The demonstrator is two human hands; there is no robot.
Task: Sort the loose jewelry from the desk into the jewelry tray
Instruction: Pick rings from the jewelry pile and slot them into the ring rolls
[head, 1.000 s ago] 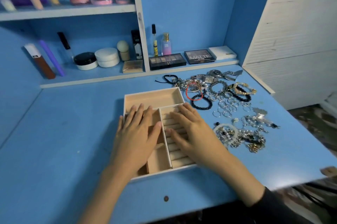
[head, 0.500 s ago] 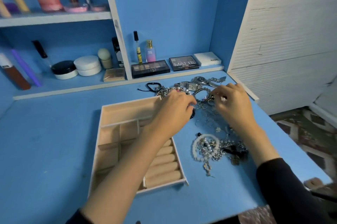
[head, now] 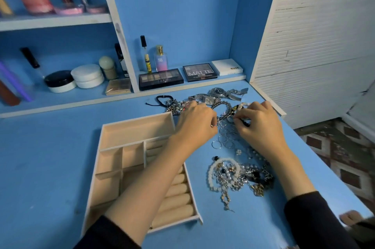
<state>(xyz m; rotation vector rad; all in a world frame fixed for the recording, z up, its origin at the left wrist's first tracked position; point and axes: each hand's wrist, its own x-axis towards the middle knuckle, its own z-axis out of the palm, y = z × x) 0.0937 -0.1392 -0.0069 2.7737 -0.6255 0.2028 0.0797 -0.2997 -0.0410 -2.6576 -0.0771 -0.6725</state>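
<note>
Lower center, the beige jewelry tray (head: 113, 167) sits empty on the blue desk (head: 40, 157). Right of it lies tangled jewelry (head: 237, 175). Farther up, left hand (head: 195, 121) and right hand (head: 257, 125) pinch small silver rings (head: 225, 141).

Tray at your nine o'clock, jewelry at your three.

The jewelry tray (head: 105, 169) sat on the desk (head: 44, 167), your left forearm crossing over it. At its two o'clock lay the rings (head: 224, 140) between your left hand (head: 195, 122) and right hand (head: 258, 127); watches (head: 218, 94) lay behind at twelve, a tangled heap (head: 237, 175) before at six.
</note>
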